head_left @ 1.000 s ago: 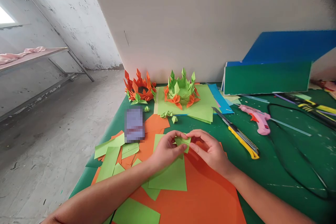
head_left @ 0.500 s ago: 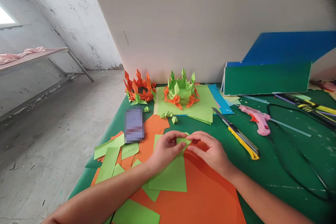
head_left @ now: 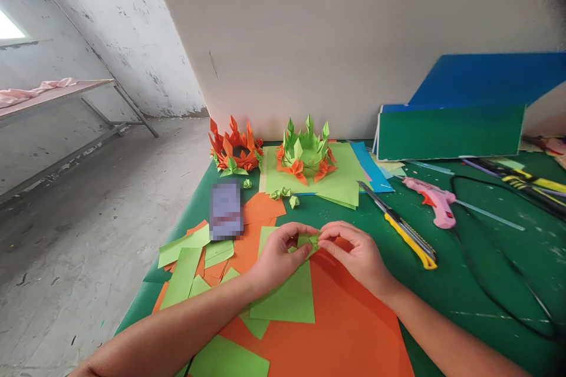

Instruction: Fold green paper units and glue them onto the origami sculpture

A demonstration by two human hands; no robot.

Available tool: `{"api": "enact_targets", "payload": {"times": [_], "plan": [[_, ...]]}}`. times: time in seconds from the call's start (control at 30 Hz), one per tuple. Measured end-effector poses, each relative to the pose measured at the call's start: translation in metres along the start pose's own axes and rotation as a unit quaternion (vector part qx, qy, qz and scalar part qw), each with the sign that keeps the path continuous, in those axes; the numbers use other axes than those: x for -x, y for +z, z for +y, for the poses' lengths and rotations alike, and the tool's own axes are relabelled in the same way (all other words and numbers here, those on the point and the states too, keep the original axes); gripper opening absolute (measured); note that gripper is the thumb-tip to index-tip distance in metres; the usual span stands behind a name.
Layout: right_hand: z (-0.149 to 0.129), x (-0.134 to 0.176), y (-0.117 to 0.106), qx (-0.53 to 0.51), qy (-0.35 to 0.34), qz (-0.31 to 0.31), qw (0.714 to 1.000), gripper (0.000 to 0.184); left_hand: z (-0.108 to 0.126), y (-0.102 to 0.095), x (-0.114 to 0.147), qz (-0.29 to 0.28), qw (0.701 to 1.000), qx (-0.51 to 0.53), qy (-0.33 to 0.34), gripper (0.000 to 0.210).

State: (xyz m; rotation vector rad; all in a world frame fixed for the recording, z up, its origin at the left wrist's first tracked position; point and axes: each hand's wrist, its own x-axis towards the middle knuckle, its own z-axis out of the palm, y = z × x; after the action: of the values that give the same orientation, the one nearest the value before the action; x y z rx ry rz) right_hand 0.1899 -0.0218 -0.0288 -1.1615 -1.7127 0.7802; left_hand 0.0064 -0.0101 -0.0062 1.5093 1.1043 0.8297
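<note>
A small folded piece of green paper [head_left: 308, 240] is held between my two hands, above the paper sheets. My left hand [head_left: 285, 250] pinches its left side, thumb below and fingers over the top. On the right edge, the thumb and fingertips of my right hand [head_left: 354, 250] are closed on the same piece. Beneath them lie a green paper sheet [head_left: 283, 300] and a large orange paper sheet [head_left: 340, 330]. Just beyond my hands are small folded green paper pieces [head_left: 294, 202]. Fingers partly hide the folds.
Behind stand an orange paper crown [head_left: 232, 147] and a green paper crown [head_left: 305, 156]. To the right lie a yellow utility knife [head_left: 407, 238], blade extended, and a pink glue gun [head_left: 435, 203] with a black cord [head_left: 475, 283]. A blurred-out rectangular object [head_left: 226, 211] lies left.
My fingertips have shifted slightly on the green paper piece, and my right fingers have come closer to my left. The piece has tilted a little. Everything else stays put.
</note>
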Motion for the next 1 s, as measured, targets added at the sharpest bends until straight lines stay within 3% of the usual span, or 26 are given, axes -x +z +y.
{"api": "enact_targets", "payload": {"times": [0.43, 0.77, 1.0], "plan": [[-0.005, 0.004, 0.004, -0.045, 0.046, 0.023, 0.998, 0.014, -0.004, 0.005, 0.004, 0.016, 0.999, 0.032, 0.023, 0.02], [-0.008, 0.004, 0.006, -0.081, 0.059, 0.018, 0.995, 0.017, -0.01, 0.009, 0.005, 0.047, 0.998, 0.041, 0.006, 0.022], [-0.007, 0.003, 0.007, -0.115, 0.081, 0.018, 0.99, 0.019, -0.001, 0.01, 0.006, 0.05, 0.992, 0.111, -0.013, 0.024]]}}
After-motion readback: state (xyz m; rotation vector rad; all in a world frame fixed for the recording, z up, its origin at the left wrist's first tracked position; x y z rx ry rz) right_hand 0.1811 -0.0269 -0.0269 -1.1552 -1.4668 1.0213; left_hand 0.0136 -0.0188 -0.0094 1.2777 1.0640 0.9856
